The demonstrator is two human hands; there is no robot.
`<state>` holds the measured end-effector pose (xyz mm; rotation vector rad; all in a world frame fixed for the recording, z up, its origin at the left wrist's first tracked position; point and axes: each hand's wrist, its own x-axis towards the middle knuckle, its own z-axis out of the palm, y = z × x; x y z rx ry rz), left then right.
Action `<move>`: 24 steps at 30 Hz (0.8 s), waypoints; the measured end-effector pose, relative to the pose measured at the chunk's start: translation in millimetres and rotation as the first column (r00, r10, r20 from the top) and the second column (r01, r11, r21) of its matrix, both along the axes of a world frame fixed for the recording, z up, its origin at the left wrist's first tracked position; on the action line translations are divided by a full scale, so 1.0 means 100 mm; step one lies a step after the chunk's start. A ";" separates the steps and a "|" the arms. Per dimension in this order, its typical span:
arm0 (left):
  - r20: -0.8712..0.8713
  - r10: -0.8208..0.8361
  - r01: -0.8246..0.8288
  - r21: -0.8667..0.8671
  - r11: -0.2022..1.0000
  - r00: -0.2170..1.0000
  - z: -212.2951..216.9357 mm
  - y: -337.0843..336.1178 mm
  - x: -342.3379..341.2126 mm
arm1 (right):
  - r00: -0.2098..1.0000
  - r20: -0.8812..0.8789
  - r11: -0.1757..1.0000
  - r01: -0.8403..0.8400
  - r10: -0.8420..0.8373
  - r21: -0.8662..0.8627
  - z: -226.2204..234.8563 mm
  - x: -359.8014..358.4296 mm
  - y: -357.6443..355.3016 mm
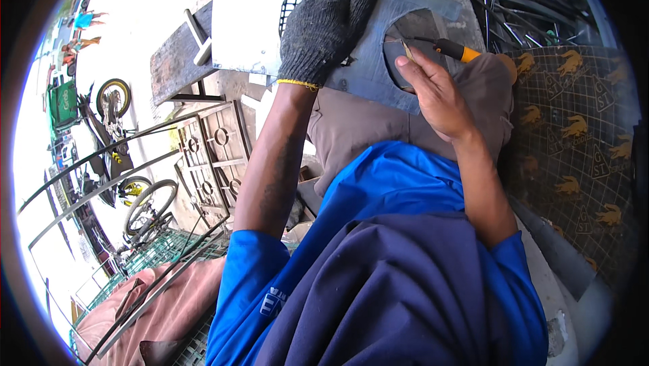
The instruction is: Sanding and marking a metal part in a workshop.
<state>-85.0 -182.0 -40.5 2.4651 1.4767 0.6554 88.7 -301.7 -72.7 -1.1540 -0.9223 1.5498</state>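
Observation:
A shiny sheet of metal [247, 24] with cut-out openings lies across my lap. My left hand [318, 38], in a dark knitted glove with a yellow cuff, grips the sheet beside its left opening. The glove's fingertips are partly hidden there, and its thumb points up and to the right. My bare right hand [436, 92] pinches a short pencil [407, 51] between thumb and fingers, its point up over the large round cut-out on the right. Just beyond that hand is a tool with a yellow and black handle [460, 50] and a thin dark shaft.
A dark wooden bench [177, 55] stands at the left, with a T-shaped piece [199, 38] on it. Metal gate frames [220, 146], a bicycle [150, 207] and a motorcycle [105, 139] are farther left. Metal scraps [534, 1] lie upper right, above a dark patterned sheet [568, 156].

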 end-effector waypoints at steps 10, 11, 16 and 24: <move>-0.010 0.034 -0.034 -0.038 0.999 0.999 0.02 0.00 0.03 | 0.935 0.297 0.981 -0.179 0.192 -0.072 0.07 0.07 0.09; -0.021 0.031 -0.032 -0.025 0.999 0.999 0.00 0.01 0.01 | 0.865 0.474 0.984 -0.180 0.162 -0.008 0.11 0.03 0.06; -0.060 0.029 -0.031 -0.032 0.999 0.998 0.04 0.00 0.01 | 0.702 0.708 0.994 -0.112 0.074 0.007 0.41 -0.14 -0.13; -0.070 0.018 -0.020 -0.033 0.999 0.997 0.04 0.03 0.03 | 0.651 0.757 0.989 -0.134 0.045 0.056 0.46 -0.20 -0.05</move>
